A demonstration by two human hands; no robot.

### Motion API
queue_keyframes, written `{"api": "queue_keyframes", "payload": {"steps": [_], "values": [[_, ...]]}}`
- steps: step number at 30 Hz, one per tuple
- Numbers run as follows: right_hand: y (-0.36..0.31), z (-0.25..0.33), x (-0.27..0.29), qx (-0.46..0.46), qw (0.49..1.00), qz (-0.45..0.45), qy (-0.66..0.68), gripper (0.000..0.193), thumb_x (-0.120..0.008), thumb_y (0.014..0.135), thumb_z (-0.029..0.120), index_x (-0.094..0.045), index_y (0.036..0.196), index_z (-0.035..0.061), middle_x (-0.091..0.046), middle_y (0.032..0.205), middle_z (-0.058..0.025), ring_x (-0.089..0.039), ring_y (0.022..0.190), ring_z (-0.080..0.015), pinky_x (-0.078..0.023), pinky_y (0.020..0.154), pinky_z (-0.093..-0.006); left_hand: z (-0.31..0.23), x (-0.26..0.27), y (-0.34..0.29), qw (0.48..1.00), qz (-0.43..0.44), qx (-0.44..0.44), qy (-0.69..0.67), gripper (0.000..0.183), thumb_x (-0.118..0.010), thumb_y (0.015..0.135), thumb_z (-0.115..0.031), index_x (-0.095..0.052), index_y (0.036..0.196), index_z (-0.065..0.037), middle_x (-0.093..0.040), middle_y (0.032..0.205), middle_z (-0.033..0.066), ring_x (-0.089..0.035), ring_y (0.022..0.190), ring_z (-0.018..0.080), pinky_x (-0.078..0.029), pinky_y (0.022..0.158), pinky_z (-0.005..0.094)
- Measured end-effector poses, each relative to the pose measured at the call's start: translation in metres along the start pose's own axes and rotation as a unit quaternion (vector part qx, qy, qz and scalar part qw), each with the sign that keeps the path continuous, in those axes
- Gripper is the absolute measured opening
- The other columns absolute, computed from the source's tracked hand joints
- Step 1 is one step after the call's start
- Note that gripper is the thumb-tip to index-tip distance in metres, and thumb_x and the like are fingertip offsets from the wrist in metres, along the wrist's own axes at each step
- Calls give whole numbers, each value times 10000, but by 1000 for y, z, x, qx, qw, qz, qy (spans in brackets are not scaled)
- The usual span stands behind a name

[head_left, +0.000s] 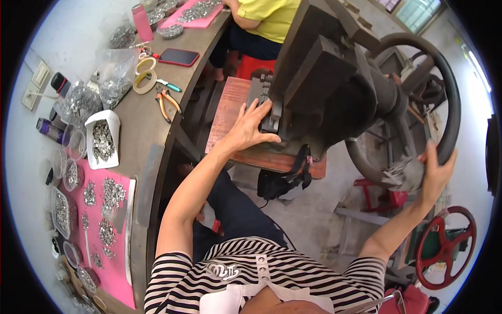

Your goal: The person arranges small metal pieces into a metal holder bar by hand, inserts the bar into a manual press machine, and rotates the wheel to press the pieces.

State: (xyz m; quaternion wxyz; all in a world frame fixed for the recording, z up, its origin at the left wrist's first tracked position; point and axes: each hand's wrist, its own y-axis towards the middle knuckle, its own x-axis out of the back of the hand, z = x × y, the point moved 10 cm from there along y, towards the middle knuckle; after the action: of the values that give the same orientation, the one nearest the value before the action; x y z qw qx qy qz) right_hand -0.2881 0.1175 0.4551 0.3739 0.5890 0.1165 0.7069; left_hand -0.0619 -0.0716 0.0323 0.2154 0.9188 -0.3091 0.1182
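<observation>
A dark metal hand press (334, 83) stands in front of me on a reddish wooden base (230, 104). My left hand (251, 128) rests at the press's die block (272, 118), fingers spread around a small part I cannot make out. My right hand (436, 170) grips the rim of the press's large black handwheel (449, 89), beside a cloth-wrapped patch (405, 175) on the rim.
A workbench (141, 136) on my left carries a pink mat (112, 230) with several piles of small metal parts, bags and tubs of parts, orange pliers (167, 102), tape rolls (145, 78) and a phone (179, 56). A person in a yellow shirt (266, 15) sits beyond. A red wheel (445, 247) stands at lower right.
</observation>
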Motion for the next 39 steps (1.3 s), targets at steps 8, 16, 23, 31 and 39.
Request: {"api": "queue_keyframes", "payload": {"steps": [8,16,23,31,39], "values": [[43,17,-82,17,993,-107,40,618,-677,991,317,-457,1511,67,-646,1258,-188,-668,1049,-221,-526,908,-335,104,209,45,977,-137,53,-156,408,-551,1016,-82,-584,1422,-54,-685,1271,32,-621,1023,132,-494,906,274],[78,3,-96,28,997,-12,74,463,-619,1034,312,-573,1423,65,-596,1371,-155,-581,1250,-240,-439,1086,-351,89,183,71,997,44,14,-64,490,-764,794,-182,-688,1270,-96,-620,1221,125,-555,1237,313,-370,1105,454],[43,41,-79,56,994,-77,-52,417,-633,1025,264,-600,1379,46,-651,1300,-120,-609,1208,-234,-457,1042,-347,18,157,10,969,55,-108,214,336,-811,790,-257,-706,1051,-73,-594,1036,81,-543,1073,290,-354,1004,462],[-168,239,-332,292,881,288,236,688,-814,823,190,-512,1416,17,-580,1344,-197,-583,1167,-381,-452,998,-423,-12,239,-113,919,-207,-81,325,287,-767,816,-190,-654,1052,-74,-610,1010,64,-575,1016,270,-356,970,451],[-288,414,-397,451,702,339,435,415,-644,878,-42,-574,1286,-15,-647,1112,-210,-625,1010,-403,-496,872,-446,-53,307,-326,812,-390,99,423,310,-770,822,-220,-669,1076,-72,-620,1026,76,-582,1020,268,-366,968,432]]}}
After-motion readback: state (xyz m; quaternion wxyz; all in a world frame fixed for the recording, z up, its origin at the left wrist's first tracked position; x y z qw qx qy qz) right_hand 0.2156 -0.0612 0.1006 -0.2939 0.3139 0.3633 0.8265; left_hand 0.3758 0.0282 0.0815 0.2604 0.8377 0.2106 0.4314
